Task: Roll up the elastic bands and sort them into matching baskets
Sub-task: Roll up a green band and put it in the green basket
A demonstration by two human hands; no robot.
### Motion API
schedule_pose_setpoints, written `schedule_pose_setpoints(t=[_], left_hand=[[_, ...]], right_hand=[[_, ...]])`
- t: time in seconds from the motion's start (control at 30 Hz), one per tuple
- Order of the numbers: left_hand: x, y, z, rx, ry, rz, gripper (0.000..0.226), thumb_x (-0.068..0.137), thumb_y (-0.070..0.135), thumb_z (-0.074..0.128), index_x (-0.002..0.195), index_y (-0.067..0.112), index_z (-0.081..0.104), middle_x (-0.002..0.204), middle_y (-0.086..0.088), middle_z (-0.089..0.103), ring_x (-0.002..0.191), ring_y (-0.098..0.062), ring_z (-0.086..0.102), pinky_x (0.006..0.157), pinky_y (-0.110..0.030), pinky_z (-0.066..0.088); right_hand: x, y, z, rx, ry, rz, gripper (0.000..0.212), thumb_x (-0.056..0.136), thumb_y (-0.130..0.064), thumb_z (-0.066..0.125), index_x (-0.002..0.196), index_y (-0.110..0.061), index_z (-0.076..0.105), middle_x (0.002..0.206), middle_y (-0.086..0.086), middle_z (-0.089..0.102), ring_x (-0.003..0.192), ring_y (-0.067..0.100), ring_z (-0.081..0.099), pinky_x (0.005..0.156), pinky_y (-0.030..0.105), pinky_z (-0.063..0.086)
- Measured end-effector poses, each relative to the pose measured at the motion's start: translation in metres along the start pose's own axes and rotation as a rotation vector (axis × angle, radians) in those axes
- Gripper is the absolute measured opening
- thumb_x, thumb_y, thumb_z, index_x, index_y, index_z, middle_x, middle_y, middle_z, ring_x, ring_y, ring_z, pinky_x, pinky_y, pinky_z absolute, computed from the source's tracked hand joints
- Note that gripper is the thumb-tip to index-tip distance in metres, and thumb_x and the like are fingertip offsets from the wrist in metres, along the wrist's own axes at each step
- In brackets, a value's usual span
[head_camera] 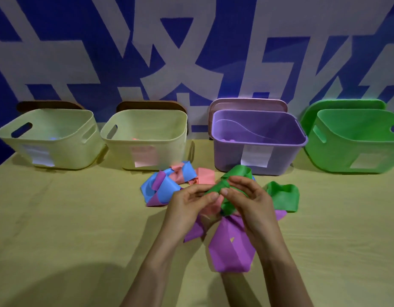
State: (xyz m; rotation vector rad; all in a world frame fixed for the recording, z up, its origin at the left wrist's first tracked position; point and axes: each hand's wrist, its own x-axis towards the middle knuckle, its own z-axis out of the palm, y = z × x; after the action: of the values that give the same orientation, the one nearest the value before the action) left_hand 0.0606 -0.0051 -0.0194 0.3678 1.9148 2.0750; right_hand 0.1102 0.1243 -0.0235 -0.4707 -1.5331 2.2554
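Step in hand, by judgement: starting the roll on the green band (283, 196). Held above mid-surface, over the loose pile of bands (230, 247), with green slack trailing toward the right edge.

- With left hand (187, 202) pinching the started end between thumb and fingertips, keep the coil tight and its edges flush.
- With right hand (247, 196) pinching the same end just beside, turn in short turns and feed slack without stretching.
- Lift clear of the pile beneath to avoid catching another band in the coil.

Four baskets along the far edge:

- Far left corner, left cream basket (65, 151): faint bluish item inside, too dim to identify.
- Next, second cream basket (169, 149): pinkish item inside, pink label on front.
- Then purple basket (227, 156): small purple item at the bottom.
- Toward the far right corner, green basket (337, 156): no contents visible from this angle; likely destination for this roll.
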Motion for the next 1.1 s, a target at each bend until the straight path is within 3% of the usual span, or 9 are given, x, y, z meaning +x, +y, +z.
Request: schedule_pose_setpoints(t=[0.07,0.13,0.2,0.37,0.47,0.57,0.67,0.9,1.1], left_hand=[[0.009,0.015,0.005,-0.003,-0.015,-0.059,0.022,0.082,0.000,0.066,0.085,0.021,0.071,0.077,0.006,0.074,0.075,-0.006,0.067,0.077,-0.020,0.054],[0.016,0.035,0.015,-0.009,-0.078,-0.119,0.021,0.086,0.000,0.061,0.093,0.018,0.069,0.081,0.005,0.074,0.077,-0.005,0.068,0.077,-0.018,0.053],[0.024,0.060,0.029,-0.079,-0.149,-0.195,0.024,0.090,-0.003,0.055,0.102,0.015,0.066,0.083,0.004,0.074,0.078,-0.007,0.069,0.077,-0.019,0.055],[0.049,0.122,0.080,-0.172,-0.154,-0.253,0.022,0.089,-0.008,0.053,0.104,0.005,0.063,0.093,-0.011,0.070,0.073,-0.013,0.070,0.073,-0.019,0.056],[0.063,0.150,0.115,-0.182,-0.189,-0.252,0.020,0.090,-0.006,0.053,0.101,0.006,0.064,0.087,-0.006,0.072,0.076,-0.017,0.070,0.072,-0.020,0.056],[0.078,0.169,0.147,-0.208,-0.198,-0.253,0.024,0.089,-0.005,0.055,0.112,-0.001,0.057,0.100,-0.017,0.067,0.086,-0.027,0.067,0.077,-0.025,0.057],[0.093,0.181,0.183,-0.229,-0.242,-0.265,0.012,0.090,-0.005,0.054,0.100,0.001,0.057,0.091,-0.016,0.067,0.078,-0.022,0.071,0.078,-0.026,0.057],[0.136,0.164,0.262,-0.235,-0.319,-0.325,0.010,0.092,-0.005,0.052,0.093,0.004,0.053,0.084,-0.014,0.066,0.066,-0.016,0.071,0.072,-0.026,0.058],[0.194,0.131,0.317,0.001,-0.400,-0.397,0.016,0.093,-0.003,0.050,0.105,0.002,0.061,0.087,-0.003,0.060,0.089,-0.018,0.060,0.078,-0.020,0.049]], right_hand=[[0.009,-0.014,0.002,-0.029,0.017,0.040,0.025,0.073,0.005,0.072,0.093,-0.010,0.067,0.088,0.003,0.072,0.077,0.009,0.066,0.063,0.020,0.052],[0.016,-0.037,0.002,-0.021,0.053,0.051,0.021,0.074,0.004,0.072,0.090,-0.008,0.069,0.087,0.009,0.073,0.081,0.016,0.066,0.076,0.031,0.054],[0.023,-0.066,0.002,-0.028,0.088,0.025,0.020,0.074,0.005,0.072,0.090,-0.007,0.070,0.086,0.010,0.074,0.082,0.017,0.067,0.083,0.033,0.053],[0.041,-0.143,-0.008,-0.014,0.106,-0.054,0.020,0.078,0.007,0.067,0.090,-0.009,0.070,0.081,0.002,0.073,0.078,0.009,0.066,0.071,0.017,0.052],[0.054,-0.183,-0.027,-0.016,0.109,-0.077,0.020,0.080,0.004,0.066,0.089,-0.013,0.071,0.085,0.003,0.072,0.083,0.014,0.065,0.077,0.021,0.052],[0.066,-0.216,-0.047,0.013,0.134,-0.081,0.021,0.082,0.007,0.063,0.091,-0.011,0.068,0.083,0.005,0.071,0.079,0.015,0.065,0.078,0.023,0.054],[0.080,-0.242,-0.070,0.001,0.189,-0.078,0.014,0.082,0.005,0.065,0.085,-0.009,0.067,0.080,0.008,0.070,0.077,0.016,0.065,0.080,0.025,0.053],[0.123,-0.271,-0.136,-0.127,0.210,0.001,0.013,0.084,0.005,0.064,0.082,-0.008,0.062,0.067,0.003,0.063,0.054,0.003,0.061,0.058,0.014,0.052],[0.193,-0.268,-0.204,-0.315,0.257,0.105,0.011,0.082,0.000,0.070,0.081,-0.009,0.062,0.069,0.003,0.060,0.060,0.012,0.055,0.058,0.019,0.051]])
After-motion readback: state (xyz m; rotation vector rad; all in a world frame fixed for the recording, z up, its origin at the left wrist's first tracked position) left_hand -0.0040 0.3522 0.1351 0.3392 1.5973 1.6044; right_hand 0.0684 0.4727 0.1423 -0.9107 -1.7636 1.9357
